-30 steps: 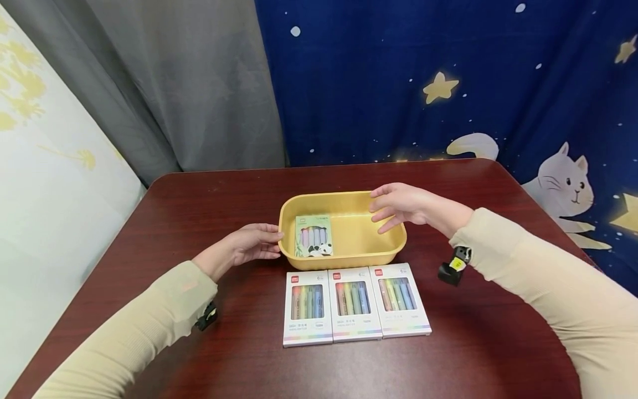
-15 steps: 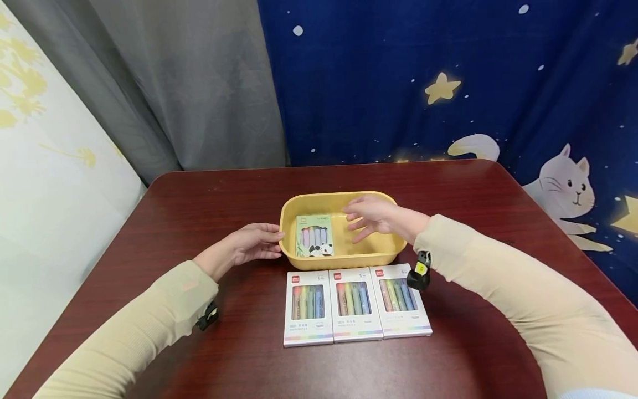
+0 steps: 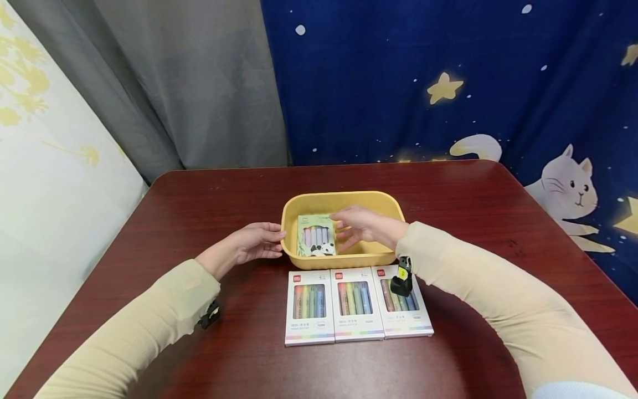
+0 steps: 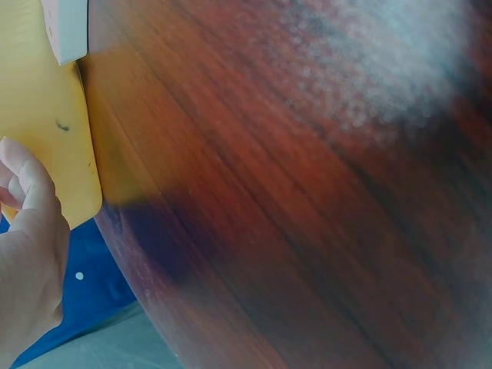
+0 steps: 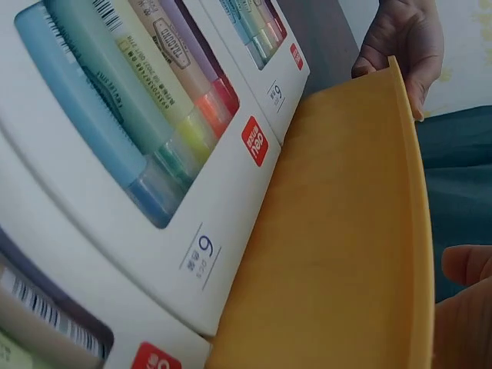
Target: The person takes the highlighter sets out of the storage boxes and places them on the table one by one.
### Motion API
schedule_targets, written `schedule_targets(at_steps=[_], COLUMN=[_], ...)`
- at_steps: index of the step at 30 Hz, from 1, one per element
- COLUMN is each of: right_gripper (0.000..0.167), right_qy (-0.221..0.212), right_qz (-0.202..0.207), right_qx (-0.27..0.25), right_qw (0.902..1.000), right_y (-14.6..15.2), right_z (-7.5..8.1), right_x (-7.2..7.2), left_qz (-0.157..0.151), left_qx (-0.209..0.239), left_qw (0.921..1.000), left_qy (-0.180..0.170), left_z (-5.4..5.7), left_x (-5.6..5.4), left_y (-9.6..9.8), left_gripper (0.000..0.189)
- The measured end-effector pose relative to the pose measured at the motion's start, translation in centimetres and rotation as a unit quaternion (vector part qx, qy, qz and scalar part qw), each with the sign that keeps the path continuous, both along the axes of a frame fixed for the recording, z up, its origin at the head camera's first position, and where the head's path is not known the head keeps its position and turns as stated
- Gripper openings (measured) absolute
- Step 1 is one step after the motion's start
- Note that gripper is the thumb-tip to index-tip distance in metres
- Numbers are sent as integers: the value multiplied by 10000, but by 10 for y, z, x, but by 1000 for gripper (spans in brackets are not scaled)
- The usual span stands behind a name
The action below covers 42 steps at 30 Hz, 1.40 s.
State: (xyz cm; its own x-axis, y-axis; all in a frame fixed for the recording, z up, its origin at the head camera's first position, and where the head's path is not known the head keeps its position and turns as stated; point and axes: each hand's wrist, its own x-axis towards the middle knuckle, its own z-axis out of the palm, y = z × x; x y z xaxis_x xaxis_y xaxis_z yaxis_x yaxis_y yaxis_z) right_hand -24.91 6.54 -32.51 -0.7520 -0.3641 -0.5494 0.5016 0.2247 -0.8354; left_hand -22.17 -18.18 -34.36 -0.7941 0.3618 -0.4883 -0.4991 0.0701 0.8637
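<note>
My left hand point(image 3: 251, 244) holds the left end of a yellow plastic basket point(image 3: 366, 258), its thumb and fingers at the rim. Inside the basket, on the left, lies a green box of pastel markers point(image 3: 314, 237) with a panda print. Over the basket's middle, just right of that box, my right hand point(image 3: 363, 224) hangs with fingers spread and gripping nothing. In front stand three white highlighter boxes side by side: the left box point(image 3: 310, 331), the middle box point(image 3: 359, 328) and the right box point(image 3: 408, 327), partly covered by the wrist camera.
Everything stands on a dark red wooden table point(image 3: 214, 199). Behind it hang a grey curtain point(image 3: 209, 83) and a blue curtain point(image 3: 359, 83) with stars and a cat. A white patterned surface point(image 3: 55, 210) borders the left side.
My right hand has moved left and slightly down, from the basket's right rim to beside the green marker box. My left hand stays at the left rim; basket and boxes keep their places.
</note>
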Motion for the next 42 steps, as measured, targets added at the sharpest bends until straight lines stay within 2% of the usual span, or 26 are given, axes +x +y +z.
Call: schedule_targets(at_steps=[12, 25, 30, 31, 34, 37, 38, 39, 42], right_gripper=[50, 51, 54, 54, 55, 54, 53, 51, 41], right_qy=[-14, -125, -175, -181, -214, -261, -270, -272, -258], right_qz=[-195, -617, -712, -731, -797, -868, -882, -892, -892], right_qx=[205, 216, 230, 219, 182, 159, 164, 175, 246], right_qw=[9996, 9978, 9970, 9969, 9964, 9958, 9956, 9955, 9954], right_y=[-11, -17, -20, -20, -20, -20, -20, -20, -21], right_z=[-11, -10, -10, -10, -11, -12, -12, -13, -13], right_x=[-3, 2, 3, 3, 2, 1, 1, 1, 1], left_qz=[-9, -3, -183, -295, -378, -290, -189, -147, -62], left_qx=[-38, -23, 79, 263, 342, 227, 50, 6, -23], left_qw=[10000, 10000, 9997, 9990, 9984, 9991, 9997, 9998, 10000], left_qy=[-2, 15, 161, 187, 235, 187, 163, 130, 49], left_z=[2, 0, -3, -8, -8, -7, -2, -2, -1], left_x=[0, 0, 0, -4, -3, -3, 1, 1, 0], left_y=[1, -1, -5, -8, -9, -8, -5, -4, -2], left_gripper=[36, 35, 36, 35, 36, 36, 37, 37, 37])
